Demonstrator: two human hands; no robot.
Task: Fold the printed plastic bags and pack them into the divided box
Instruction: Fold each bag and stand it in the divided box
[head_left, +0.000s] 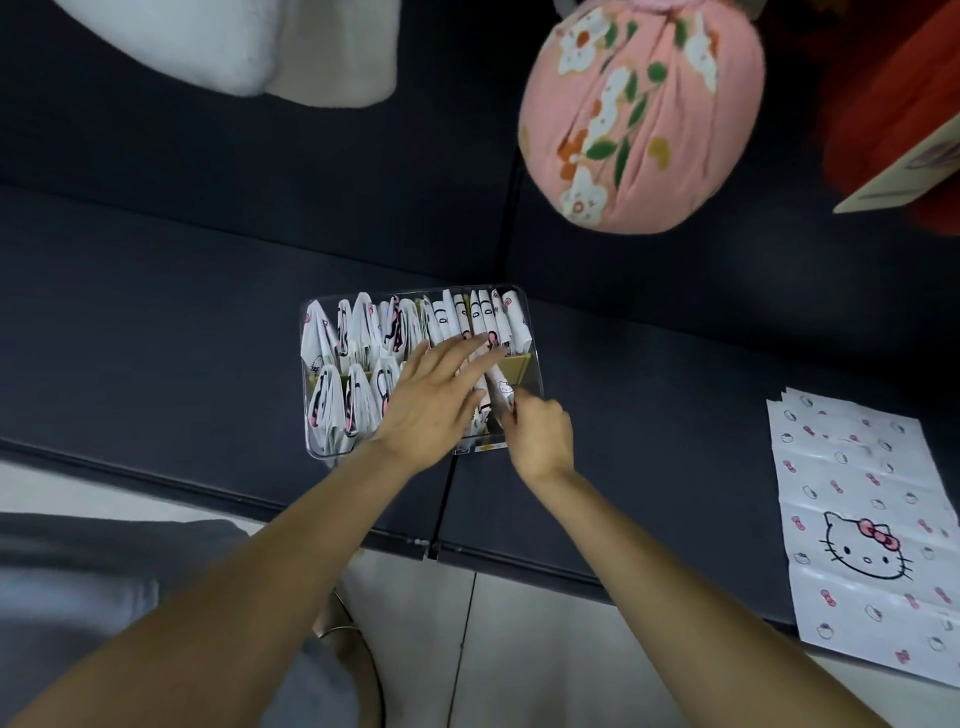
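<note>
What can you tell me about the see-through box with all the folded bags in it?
The divided box is a clear plastic tray with rounded corners, lying flat on the dark cushioned surface. Yellowish dividers split it into a far row and a near row, both packed with upright folded printed bags. The left hand lies with straight fingers over the bags, while the right hand pinches a folded bag at the near right compartment.

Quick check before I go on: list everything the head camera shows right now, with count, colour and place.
divided box: one, clear, centre of the dark surface
folded bags: many, white with pink and black print, upright in the box
flat bag: one, white, cat-face print, right
round bundle: one, pink floral cloth, top right
white cushion: one, top left
left hand: flat, pressing the bags
right hand: pinching a folded bag into the box
</note>
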